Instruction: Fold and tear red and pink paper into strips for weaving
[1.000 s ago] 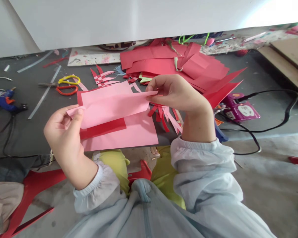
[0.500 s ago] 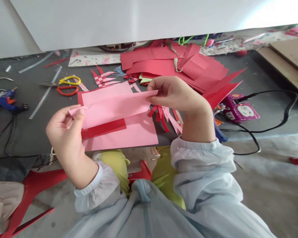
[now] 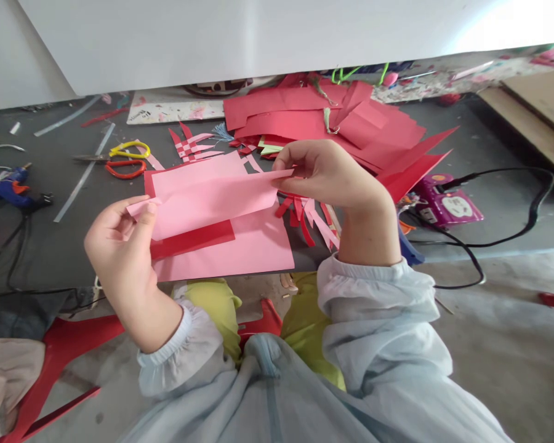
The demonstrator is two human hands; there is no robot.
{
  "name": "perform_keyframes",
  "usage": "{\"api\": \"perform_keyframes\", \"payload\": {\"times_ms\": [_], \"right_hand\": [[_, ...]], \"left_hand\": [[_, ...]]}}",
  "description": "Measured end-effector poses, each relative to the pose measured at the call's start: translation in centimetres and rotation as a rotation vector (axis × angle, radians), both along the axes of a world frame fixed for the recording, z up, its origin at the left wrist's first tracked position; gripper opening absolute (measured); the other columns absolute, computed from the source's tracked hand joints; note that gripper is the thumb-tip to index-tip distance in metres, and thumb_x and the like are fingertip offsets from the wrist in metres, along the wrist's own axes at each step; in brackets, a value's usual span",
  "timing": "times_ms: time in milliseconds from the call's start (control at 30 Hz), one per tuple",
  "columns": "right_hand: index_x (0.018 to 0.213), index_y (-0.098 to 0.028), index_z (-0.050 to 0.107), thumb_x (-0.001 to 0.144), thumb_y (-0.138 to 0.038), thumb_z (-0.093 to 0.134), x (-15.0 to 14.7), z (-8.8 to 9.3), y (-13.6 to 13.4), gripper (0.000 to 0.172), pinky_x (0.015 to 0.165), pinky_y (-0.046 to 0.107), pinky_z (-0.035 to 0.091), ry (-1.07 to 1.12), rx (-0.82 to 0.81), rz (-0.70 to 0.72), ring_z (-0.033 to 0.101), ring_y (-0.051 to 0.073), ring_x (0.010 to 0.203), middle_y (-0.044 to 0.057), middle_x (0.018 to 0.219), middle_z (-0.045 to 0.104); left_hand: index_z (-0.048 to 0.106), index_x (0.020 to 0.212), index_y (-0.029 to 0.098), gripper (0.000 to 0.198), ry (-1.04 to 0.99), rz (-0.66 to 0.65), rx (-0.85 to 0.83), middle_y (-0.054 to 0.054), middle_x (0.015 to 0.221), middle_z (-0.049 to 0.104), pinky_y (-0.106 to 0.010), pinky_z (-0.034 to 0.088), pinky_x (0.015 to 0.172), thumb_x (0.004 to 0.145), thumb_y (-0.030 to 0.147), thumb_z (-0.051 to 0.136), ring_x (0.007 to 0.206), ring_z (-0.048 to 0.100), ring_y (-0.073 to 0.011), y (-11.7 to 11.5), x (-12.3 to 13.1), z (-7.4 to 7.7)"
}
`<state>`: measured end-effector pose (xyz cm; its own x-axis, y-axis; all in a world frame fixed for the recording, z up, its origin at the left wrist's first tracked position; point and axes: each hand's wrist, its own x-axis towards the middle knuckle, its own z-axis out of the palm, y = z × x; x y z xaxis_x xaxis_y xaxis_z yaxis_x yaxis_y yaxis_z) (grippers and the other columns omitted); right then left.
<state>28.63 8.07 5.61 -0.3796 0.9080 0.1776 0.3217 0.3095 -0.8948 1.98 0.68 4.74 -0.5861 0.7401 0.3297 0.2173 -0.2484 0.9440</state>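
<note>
Head view: your left hand point(image 3: 122, 246) pinches the left end of the held pink sheet point(image 3: 212, 203), with the thumb on the upper face and the fingers bent beneath. Your right hand point(image 3: 330, 172) pinches the right end of the same sheet between thumb and forefinger; the remaining fingers curl inward. The sheet spans the space between your two hands, over other papers. Whether its underside touches them cannot be told.

Directly on the near side of the held pink sheet, a red strip point(image 3: 194, 239) shows below its edge. A larger pink sheet point(image 3: 258, 246) lies under both, on the dark table point(image 3: 60, 255). Just right of the held pink sheet, partly behind your right wrist, note the loose red and pink strips point(image 3: 298, 212).

Beyond the held pink sheet, locate the woven red-and-pink piece point(image 3: 194, 147); beyond and to the right, the pile of red paper point(image 3: 305, 126). Beyond and to the left, the scissors point(image 3: 105, 159) lie across a clear strip point(image 3: 84, 176). Well to the left rests a blue glue gun point(image 3: 13, 189); well to the right, a magenta box point(image 3: 450, 204) with a black cable point(image 3: 508, 171) plugged in.
</note>
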Motion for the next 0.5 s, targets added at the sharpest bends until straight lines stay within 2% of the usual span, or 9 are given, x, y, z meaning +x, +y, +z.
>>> {"api": "perform_keyframes", "payload": {"times_ms": [100,500], "right_hand": [[0.068,-0.020,0.055,0.070,-0.012,0.067,-0.03,-0.04,0.03,0.014,0.059,0.028,0.043,0.031,-0.010,0.021,0.052,0.013,0.067,0.000,0.071,0.056],[0.063,-0.021,0.050,0.070,-0.013,0.066,-0.10,0.42,-0.21,0.019,0.053,0.027,0.034,0.021,0.000,0.012,0.041,0.009,0.058,-0.003,0.063,0.046]], "left_hand": [[0.077,0.077,0.017,0.015,-0.007,0.002,-0.003,-0.002,0.076,0.077,-0.029,0.060,0.074,0.063,0.013,0.078,0.073,0.073,-0.0152,-0.02,0.06,0.08],[0.077,0.076,0.017,0.015,-0.030,-0.009,-0.012,-0.002,0.075,0.077,-0.028,0.059,0.072,0.063,0.010,0.078,0.071,0.072,-0.0143,0.03,0.01,0.08]]}}
